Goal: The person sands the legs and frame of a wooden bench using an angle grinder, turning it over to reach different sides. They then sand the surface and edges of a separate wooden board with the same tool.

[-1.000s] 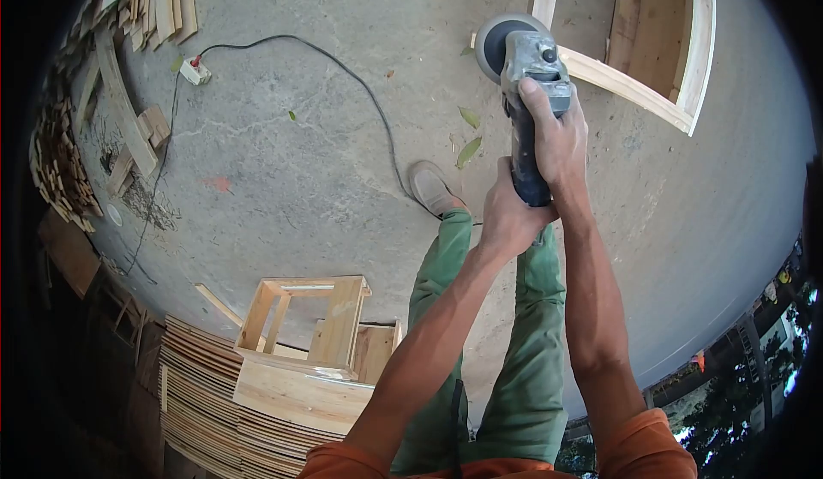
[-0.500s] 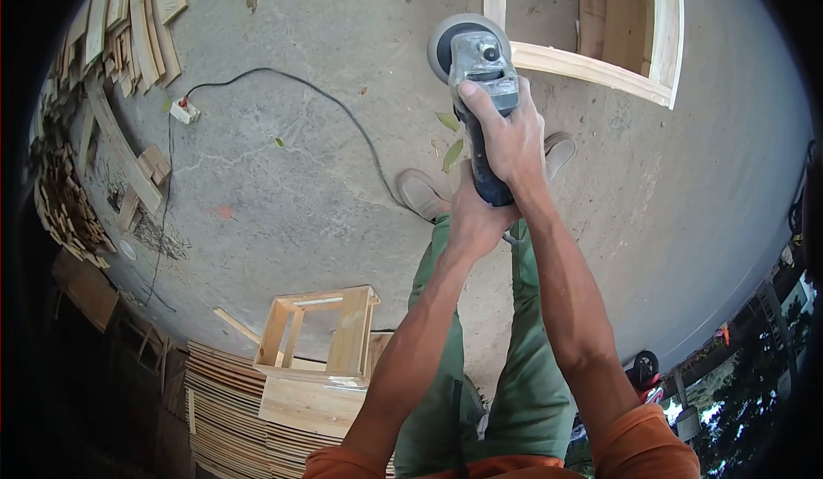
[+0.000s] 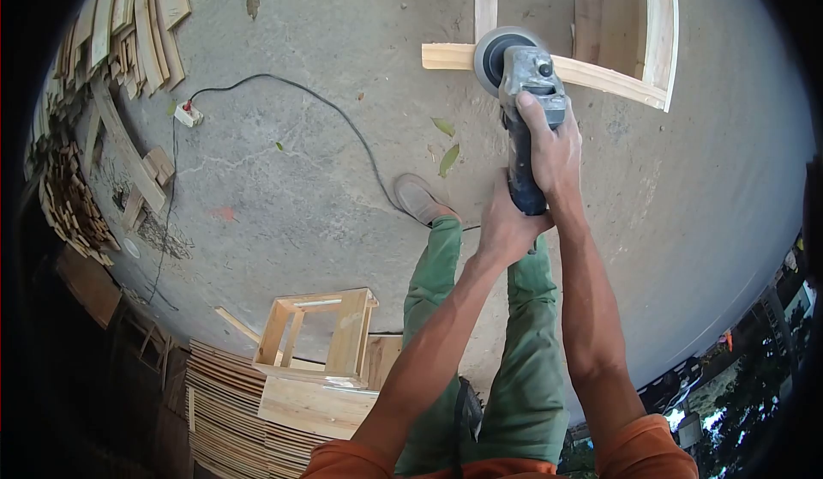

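An angle grinder [image 3: 530, 119] with a round grey disc [image 3: 490, 60] is held out in front of me. My left hand [image 3: 507, 226] is wrapped round the rear end of its dark body. Further forward, my right hand [image 3: 555, 153] grips the body just behind the metal head, thumb on top. The disc overlaps the near rail of a wooden frame [image 3: 604, 78], close to where a crosspiece [image 3: 486, 3] meets it. A stub of the rail [image 3: 446, 56] shows left of the disc.
A black cord [image 3: 343, 123] runs across the concrete floor to a white socket block [image 3: 188, 114]. Stacked boards [image 3: 141, 24] lie at upper left. A small wooden frame [image 3: 347, 333] rests on slats [image 3: 223, 402] at lower left. Leaves [image 3: 448, 160] lie near my shoe [image 3: 418, 198].
Both hands have moved the grinder right and slightly down in view. Its disc has shifted along the rail, uncovering the rail's left end.
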A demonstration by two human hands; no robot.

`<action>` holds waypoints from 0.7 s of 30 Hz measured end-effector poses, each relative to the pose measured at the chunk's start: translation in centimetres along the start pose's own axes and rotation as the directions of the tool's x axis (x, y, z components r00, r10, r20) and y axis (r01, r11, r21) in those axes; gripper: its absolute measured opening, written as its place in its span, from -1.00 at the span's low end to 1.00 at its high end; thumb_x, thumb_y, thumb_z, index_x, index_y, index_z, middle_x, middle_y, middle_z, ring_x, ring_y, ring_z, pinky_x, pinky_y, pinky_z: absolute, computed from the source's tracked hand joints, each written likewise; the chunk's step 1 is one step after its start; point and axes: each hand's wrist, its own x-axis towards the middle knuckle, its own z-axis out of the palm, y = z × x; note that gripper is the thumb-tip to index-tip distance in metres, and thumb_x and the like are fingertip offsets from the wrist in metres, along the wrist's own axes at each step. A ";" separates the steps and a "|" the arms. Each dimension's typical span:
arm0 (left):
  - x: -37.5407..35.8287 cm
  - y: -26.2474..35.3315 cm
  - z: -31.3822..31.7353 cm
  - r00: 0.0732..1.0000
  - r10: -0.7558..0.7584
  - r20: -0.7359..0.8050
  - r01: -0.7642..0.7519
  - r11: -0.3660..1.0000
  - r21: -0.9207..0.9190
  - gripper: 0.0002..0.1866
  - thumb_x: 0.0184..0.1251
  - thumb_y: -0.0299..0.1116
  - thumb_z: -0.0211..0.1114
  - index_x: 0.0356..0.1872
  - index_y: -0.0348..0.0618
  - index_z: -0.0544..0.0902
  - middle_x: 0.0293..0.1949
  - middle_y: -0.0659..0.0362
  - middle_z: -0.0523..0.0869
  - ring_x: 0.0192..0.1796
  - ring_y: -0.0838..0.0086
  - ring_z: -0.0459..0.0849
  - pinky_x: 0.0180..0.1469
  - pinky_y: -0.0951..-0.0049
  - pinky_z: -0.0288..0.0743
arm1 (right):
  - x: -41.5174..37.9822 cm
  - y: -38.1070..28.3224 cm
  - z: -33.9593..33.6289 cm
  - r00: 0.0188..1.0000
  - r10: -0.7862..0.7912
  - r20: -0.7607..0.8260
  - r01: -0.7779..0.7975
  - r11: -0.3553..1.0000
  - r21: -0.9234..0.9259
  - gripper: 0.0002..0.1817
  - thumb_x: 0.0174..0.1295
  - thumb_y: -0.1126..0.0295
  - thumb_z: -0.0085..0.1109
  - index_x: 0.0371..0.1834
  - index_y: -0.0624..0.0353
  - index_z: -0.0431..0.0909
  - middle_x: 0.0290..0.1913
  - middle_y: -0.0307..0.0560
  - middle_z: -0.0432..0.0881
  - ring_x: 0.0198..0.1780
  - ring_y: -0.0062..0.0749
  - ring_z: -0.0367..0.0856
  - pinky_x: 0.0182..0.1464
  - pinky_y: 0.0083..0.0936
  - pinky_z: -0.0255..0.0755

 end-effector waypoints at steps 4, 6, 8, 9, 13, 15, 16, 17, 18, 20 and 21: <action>0.2 -1.2 -5.1 0.992 0.084 -0.090 -0.087 0.996 -0.035 -0.12 0.00 -0.26 0.67 0.26 -0.36 0.30 0.10 -0.15 0.67 0.12 0.12 0.73 0.11 0.19 0.60 | -0.6 -2.6 5.3 0.987 0.017 0.161 -0.007 0.998 -0.063 -0.18 0.20 -0.24 0.37 0.12 0.41 0.55 -0.11 0.28 0.77 -0.03 -0.08 0.78 0.13 -0.28 0.55; 0.1 -0.9 -6.7 0.982 0.154 -0.111 -0.160 0.986 -0.045 -0.13 0.02 -0.28 0.67 0.28 -0.36 0.30 0.13 -0.12 0.66 0.12 0.16 0.73 0.12 0.20 0.59 | -0.6 -3.2 6.8 0.984 0.012 0.180 -0.001 0.998 -0.056 -0.15 0.19 -0.24 0.38 0.14 0.44 0.52 -0.11 0.31 0.76 0.00 -0.01 0.79 0.13 -0.26 0.56; 0.0 -0.3 -6.4 0.992 0.084 -0.094 -0.098 0.985 -0.146 -0.13 0.04 -0.30 0.65 0.30 -0.36 0.30 0.16 -0.10 0.64 0.15 0.22 0.70 0.17 0.23 0.57 | -0.6 -2.9 6.7 0.988 0.008 0.152 0.000 0.999 -0.050 -0.14 0.18 -0.25 0.38 0.14 0.44 0.52 -0.11 0.31 0.76 0.00 -0.01 0.79 0.13 -0.25 0.56; -0.1 -0.3 -5.6 0.994 0.083 -0.068 -0.092 0.985 -0.147 -0.13 0.04 -0.30 0.65 0.30 -0.36 0.30 0.16 -0.10 0.64 0.15 0.22 0.70 0.17 0.23 0.57 | -0.7 -2.3 6.1 0.990 0.008 0.143 -0.001 0.999 -0.047 -0.14 0.18 -0.25 0.38 0.15 0.44 0.52 -0.10 0.31 0.76 0.00 0.00 0.79 0.14 -0.25 0.56; 0.7 -0.9 -2.7 0.987 0.150 -0.052 -0.152 0.987 -0.051 -0.10 0.00 -0.28 0.67 0.30 -0.36 0.30 0.17 -0.10 0.65 0.14 0.19 0.71 0.15 0.22 0.57 | 0.1 -0.9 2.7 0.994 0.032 0.106 -0.031 0.999 -0.013 -0.06 0.15 -0.31 0.37 0.22 0.41 0.43 -0.16 0.42 0.75 -0.04 0.22 0.78 0.09 -0.07 0.58; 0.9 -0.8 -1.0 0.988 0.149 -0.033 -0.150 0.988 -0.022 -0.10 -0.01 -0.28 0.68 0.30 -0.35 0.30 0.17 -0.11 0.65 0.14 0.17 0.72 0.14 0.21 0.58 | 0.5 -0.2 0.8 0.997 0.022 0.073 -0.022 1.000 -0.003 -0.10 0.16 -0.28 0.39 0.18 0.42 0.45 -0.17 0.38 0.76 -0.06 0.17 0.79 0.07 -0.13 0.59; 1.0 -0.4 -0.1 0.996 0.091 0.008 -0.091 0.996 -0.001 -0.10 0.00 -0.29 0.65 0.34 -0.33 0.32 0.17 -0.08 0.65 0.17 0.20 0.69 0.17 0.23 0.55 | 0.8 0.1 -0.4 0.997 0.049 0.055 -0.051 0.998 0.028 -0.11 0.16 -0.26 0.40 0.17 0.43 0.47 -0.17 0.34 0.76 -0.07 0.10 0.80 0.07 -0.18 0.59; 1.0 0.0 0.8 0.999 0.029 0.044 -0.030 0.999 0.022 -0.11 0.02 -0.31 0.63 0.38 -0.31 0.34 0.16 -0.04 0.66 0.21 0.22 0.66 0.21 0.25 0.52 | 1.1 0.5 -1.5 0.996 0.078 0.042 -0.081 0.995 0.060 -0.13 0.17 -0.23 0.42 0.15 0.44 0.48 -0.18 0.31 0.77 -0.08 0.03 0.81 0.06 -0.22 0.59; 0.7 1.3 1.9 0.999 -0.003 0.050 -0.001 0.997 0.083 -0.08 -0.03 -0.27 0.66 0.36 -0.32 0.33 0.15 -0.09 0.66 0.19 0.17 0.68 0.18 0.21 0.54 | 1.2 0.8 -2.7 0.996 0.082 0.039 -0.084 0.994 0.066 -0.13 0.17 -0.23 0.42 0.15 0.44 0.48 -0.18 0.31 0.77 -0.08 0.03 0.81 0.06 -0.22 0.59; 0.6 1.5 4.6 0.999 0.002 0.044 -0.005 0.997 0.081 -0.08 -0.03 -0.24 0.67 0.33 -0.32 0.33 0.14 -0.11 0.66 0.19 0.14 0.69 0.17 0.19 0.54 | 1.5 1.6 -5.3 0.997 0.076 -0.011 -0.074 0.994 0.084 -0.19 0.19 -0.17 0.43 0.12 0.45 0.51 -0.18 0.26 0.78 -0.09 -0.11 0.80 0.06 -0.29 0.59; 0.8 1.6 6.1 0.999 0.007 0.035 -0.009 0.997 0.072 -0.08 -0.04 -0.22 0.68 0.31 -0.32 0.33 0.14 -0.13 0.66 0.18 0.11 0.69 0.17 0.17 0.55 | 1.8 2.0 -6.7 0.997 0.070 -0.038 -0.067 0.994 0.091 -0.23 0.21 -0.14 0.43 0.10 0.45 0.53 -0.17 0.23 0.78 -0.10 -0.18 0.80 0.06 -0.32 0.59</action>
